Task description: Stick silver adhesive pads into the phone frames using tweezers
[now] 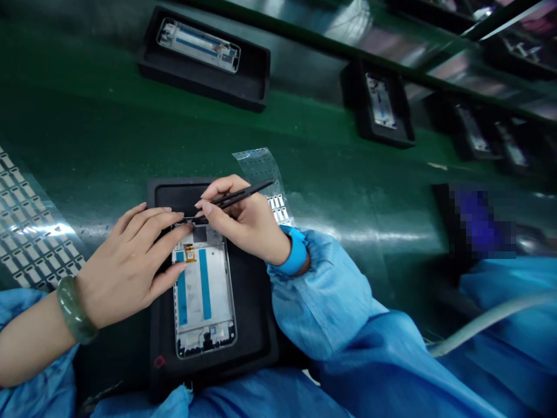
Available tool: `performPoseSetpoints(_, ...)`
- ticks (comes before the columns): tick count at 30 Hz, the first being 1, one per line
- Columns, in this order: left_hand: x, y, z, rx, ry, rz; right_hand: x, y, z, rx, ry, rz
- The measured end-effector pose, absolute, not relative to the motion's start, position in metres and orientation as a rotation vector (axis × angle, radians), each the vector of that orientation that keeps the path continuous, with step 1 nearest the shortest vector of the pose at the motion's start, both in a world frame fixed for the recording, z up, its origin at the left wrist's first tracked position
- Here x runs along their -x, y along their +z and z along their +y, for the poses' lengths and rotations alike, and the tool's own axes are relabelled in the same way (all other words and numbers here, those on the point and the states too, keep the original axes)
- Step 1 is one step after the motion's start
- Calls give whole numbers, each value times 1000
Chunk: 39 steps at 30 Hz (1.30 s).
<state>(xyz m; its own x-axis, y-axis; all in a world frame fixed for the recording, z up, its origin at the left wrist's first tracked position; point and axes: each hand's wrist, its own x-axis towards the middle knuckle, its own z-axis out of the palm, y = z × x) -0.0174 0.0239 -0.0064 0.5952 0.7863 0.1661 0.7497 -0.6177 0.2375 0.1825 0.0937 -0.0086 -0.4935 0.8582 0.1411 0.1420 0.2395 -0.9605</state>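
In front of me a phone frame (220, 290) with two blue strips and a small orange flex cable (190, 254) lies in a black foam tray (256, 342). My left hand (130, 261) rests on the frame's upper left edge, fingers stretched out and apart, the index fingertip at its top. Black tweezers (250, 191) are pinched in my right hand (248, 223), which wears a blue wrist strap (293, 252). Their tips point down at the top edge of the frame, close to my left fingertips. What the tips touch is too small to tell.
Sheets of small pale stickers (30, 232) lie at the left, and a clear sheet (261, 165) lies behind my right hand. Further back, black trays (243, 93) (391, 136) hold more phone frames along the green bench (87, 128). A blue sleeve (513, 325) shows at the right.
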Motion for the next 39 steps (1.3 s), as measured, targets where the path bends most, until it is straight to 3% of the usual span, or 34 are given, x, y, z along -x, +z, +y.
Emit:
performPoseSetpoints(22,17,-8,23,-2685,405,1310,-180,-8,88,826,841,-2047)
performPoseSetpoints(39,16,-7,24,-2671,445,1291,-178,-6,89,848,900,-2024)
